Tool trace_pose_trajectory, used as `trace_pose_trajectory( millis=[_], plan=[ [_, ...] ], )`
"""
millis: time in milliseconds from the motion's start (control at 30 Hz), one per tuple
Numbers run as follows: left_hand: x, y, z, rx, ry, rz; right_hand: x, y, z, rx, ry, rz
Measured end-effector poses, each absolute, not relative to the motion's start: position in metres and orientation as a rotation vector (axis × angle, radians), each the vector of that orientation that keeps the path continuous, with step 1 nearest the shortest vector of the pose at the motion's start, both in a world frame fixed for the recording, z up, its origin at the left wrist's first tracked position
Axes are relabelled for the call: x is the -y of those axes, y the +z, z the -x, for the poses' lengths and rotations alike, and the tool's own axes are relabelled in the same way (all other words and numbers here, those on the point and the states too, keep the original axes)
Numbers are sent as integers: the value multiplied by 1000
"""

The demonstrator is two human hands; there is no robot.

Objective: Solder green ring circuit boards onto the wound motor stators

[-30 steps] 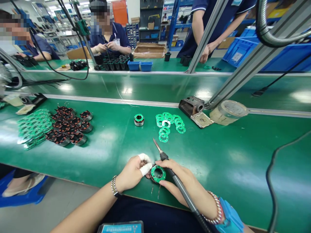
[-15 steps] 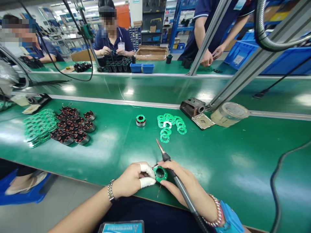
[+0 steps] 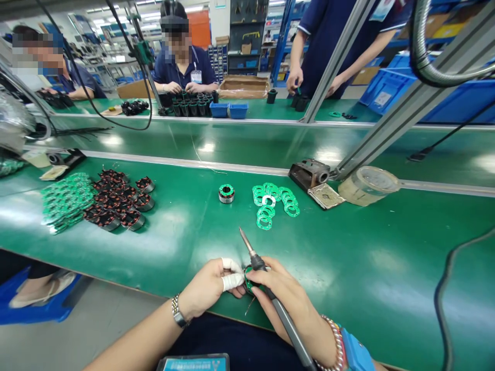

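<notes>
My left hand (image 3: 207,286), with white coverings on the thumb and a finger, pinches a motor stator topped by a green ring-shaped circuit board (image 3: 248,283) near the table's front edge. My right hand (image 3: 290,296) holds a soldering iron (image 3: 258,262) lying across it, tip pointing up and away from the stator. Its thumb and fingertips also touch the stator and hide much of it. Thin wire ends stick out below. Beyond my hands stands another stator (image 3: 226,194) with a green board on top, left of a cluster of loose green ring boards (image 3: 265,222).
Piled wound stators (image 3: 116,201) and stacked green boards (image 3: 65,198) lie at left. A soldering-iron stand (image 3: 309,172), a sponge tray (image 3: 327,196) and a round tub (image 3: 369,185) sit at back right. A black cable (image 3: 443,304) hangs at right. Co-workers are at the far bench.
My right fingers have moved left over the stator, covering more of its green board. The soldering iron's tip has swung left. At the far bench, one co-worker's hands have moved apart.
</notes>
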State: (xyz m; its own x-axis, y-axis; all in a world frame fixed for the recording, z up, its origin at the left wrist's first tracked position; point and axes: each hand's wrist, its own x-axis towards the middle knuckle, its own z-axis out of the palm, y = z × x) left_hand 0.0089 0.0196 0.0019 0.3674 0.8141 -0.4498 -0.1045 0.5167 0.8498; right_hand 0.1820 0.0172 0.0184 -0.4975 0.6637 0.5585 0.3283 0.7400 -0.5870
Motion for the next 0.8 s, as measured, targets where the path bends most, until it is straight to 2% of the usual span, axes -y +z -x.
trace_pose_trajectory(
  millis=[267, 800],
  plan=[
    [-19, 3, -11, -1072, 667, -871, -8, 31, -200, 1898, 570, 893],
    [-17, 1, -9, -1082, 688, -969, -2, 41, -219, 1919, 753, 909]
  ],
)
